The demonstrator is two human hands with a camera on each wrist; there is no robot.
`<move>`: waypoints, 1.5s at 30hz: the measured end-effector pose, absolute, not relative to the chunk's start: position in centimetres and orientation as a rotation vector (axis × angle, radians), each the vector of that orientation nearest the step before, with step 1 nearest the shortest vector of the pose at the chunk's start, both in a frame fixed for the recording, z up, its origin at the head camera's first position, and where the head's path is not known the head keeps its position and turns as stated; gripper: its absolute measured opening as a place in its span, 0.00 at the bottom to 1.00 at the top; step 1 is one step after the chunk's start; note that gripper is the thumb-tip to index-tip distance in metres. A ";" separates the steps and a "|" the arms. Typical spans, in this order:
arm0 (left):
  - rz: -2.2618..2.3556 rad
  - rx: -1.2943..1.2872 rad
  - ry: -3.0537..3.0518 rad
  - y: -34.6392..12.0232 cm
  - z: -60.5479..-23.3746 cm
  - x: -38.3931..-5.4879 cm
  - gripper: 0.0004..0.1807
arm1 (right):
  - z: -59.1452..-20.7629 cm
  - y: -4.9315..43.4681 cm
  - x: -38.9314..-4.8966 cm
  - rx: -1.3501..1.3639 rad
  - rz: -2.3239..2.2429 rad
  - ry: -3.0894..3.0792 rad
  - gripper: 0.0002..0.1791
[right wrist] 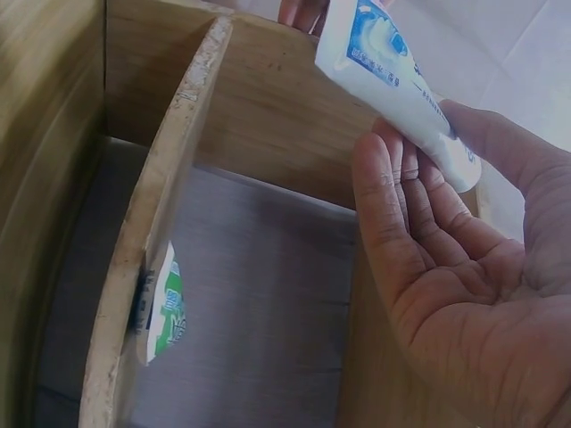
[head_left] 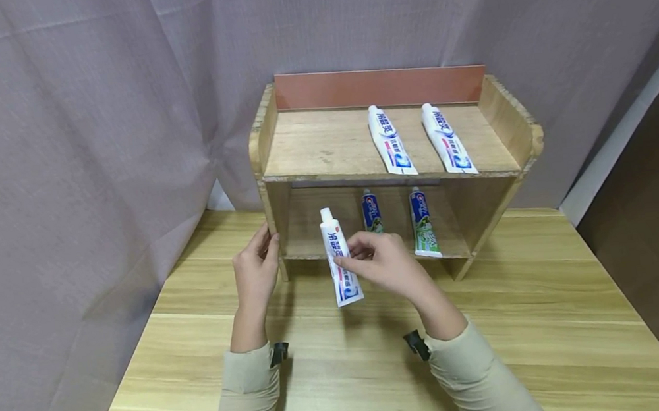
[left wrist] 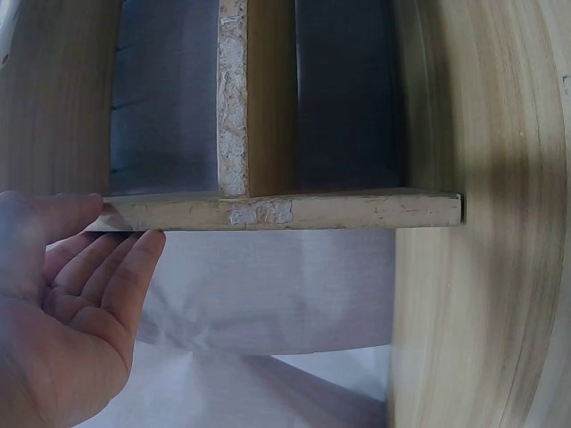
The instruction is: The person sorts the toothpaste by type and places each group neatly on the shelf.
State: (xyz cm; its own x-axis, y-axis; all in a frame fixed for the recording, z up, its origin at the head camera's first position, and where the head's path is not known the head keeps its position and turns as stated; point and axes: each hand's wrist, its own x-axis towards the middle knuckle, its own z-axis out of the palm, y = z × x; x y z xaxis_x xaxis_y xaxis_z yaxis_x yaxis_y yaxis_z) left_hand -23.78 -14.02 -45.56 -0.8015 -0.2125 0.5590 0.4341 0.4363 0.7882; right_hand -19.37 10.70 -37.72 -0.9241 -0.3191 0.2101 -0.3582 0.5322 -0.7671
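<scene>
A white toothpaste tube (head_left: 332, 235) with blue lettering is pinched between the thumb and fingers of my right hand (head_left: 391, 262). Its cap points up and away, and it is held in front of the lower level of a small wooden shelf (head_left: 323, 143). The right wrist view shows the same tube (right wrist: 393, 94) at the fingertips. My left hand (head_left: 255, 272) grips the front edge of the shelf's left side panel. In the left wrist view, the thumb and fingers of that hand (left wrist: 80, 303) lie on opposite faces of the panel (left wrist: 357, 211).
Two white toothpaste tubes, one left (head_left: 390, 141) and one right (head_left: 448, 139), lie on the upper level. Below are two blue-and-green tubes, the left one (head_left: 371, 209) partly behind my right hand, the right one (head_left: 423, 223) uncovered. The shelf stands on a wooden table (head_left: 346, 376) before a grey curtain (head_left: 89, 123).
</scene>
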 end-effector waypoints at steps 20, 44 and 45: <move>-1.399 -0.161 -2.108 -14.0 -45.3 -23.7 0.19 | -36.6 10.4 -19.8 0.612 1.344 -2.680 0.11; -1.424 -0.159 -2.102 -13.9 -45.3 -23.7 0.19 | -33.8 10.1 -20.6 0.662 1.304 -2.659 0.12; -1.424 -0.161 -2.099 -13.9 -45.3 -23.7 0.19 | -33.6 10.0 -20.6 0.660 1.302 -2.658 0.12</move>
State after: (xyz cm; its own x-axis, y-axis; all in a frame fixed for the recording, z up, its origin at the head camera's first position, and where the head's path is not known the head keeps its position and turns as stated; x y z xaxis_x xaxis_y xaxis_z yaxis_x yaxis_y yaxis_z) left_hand -23.68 -13.94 -45.33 -0.8179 -0.2211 0.5312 0.4119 0.4197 0.8088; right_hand -20.61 10.04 -33.63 -0.8997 -0.3335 0.2817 -0.4270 0.5381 -0.7267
